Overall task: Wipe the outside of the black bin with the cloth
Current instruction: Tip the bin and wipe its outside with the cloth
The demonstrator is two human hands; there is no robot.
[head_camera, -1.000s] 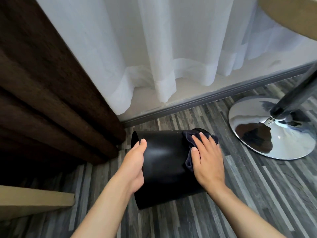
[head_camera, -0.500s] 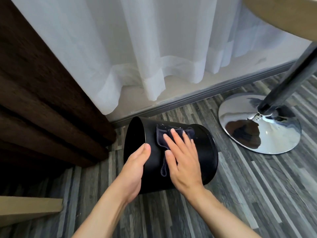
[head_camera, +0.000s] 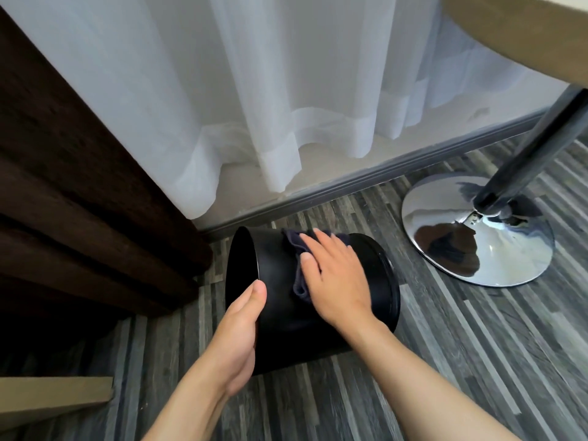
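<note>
The black bin [head_camera: 286, 332] lies on its side on the striped grey floor, its open mouth facing left. My left hand [head_camera: 238, 329] grips the rim at the mouth, thumb on the outer wall. A dark cloth [head_camera: 294, 253] is spread over the top of the bin's side. My right hand [head_camera: 337, 278] lies flat on the cloth with fingers stretched toward the far edge, pressing it against the bin. Most of the cloth is hidden under that hand.
A chrome round table base [head_camera: 477, 230] with a dark pole [head_camera: 534, 151] stands to the right. White sheer curtain [head_camera: 254, 106] hangs behind, a dark brown curtain [head_camera: 79, 186] at the left. A beige board edge [head_camera: 54, 396] juts in at lower left.
The bin has rolled so its open mouth shows more on the left. My right hand slid the cloth from the bin's base end toward its middle. My left hand stayed at the rim.
</note>
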